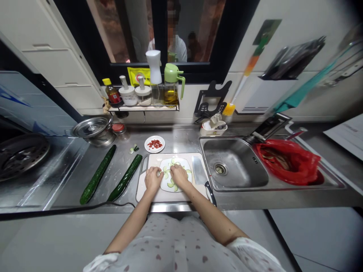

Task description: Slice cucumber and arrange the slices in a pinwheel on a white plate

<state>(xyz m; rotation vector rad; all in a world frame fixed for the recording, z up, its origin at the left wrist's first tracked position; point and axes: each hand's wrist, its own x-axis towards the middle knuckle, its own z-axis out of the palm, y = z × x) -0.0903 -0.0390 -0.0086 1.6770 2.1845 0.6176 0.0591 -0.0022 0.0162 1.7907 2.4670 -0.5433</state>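
Green cucumber slices (170, 176) on a white plate (185, 164) lie under both hands, left hand (153, 179) and right hand (179, 174), fingers loosely touching them.

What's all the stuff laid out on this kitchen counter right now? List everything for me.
cucumbers: two, dark green, whole, lying left of the cutting board
cutting board: one, pale, at the counter's front edge
plate: one, white, on the board
cucumber slices: several, light green, on the plate
cleaver: one, steel with dark handle, on the board's right side
small dish: one, white, holding red bits, behind the board
sink: one, steel, right of the board
red bag: one, right of the sink
pot: one, steel, lidded, back left
shelf bottles: several, on the wall rack
left hand: on the plate's left edge
right hand: on the slices
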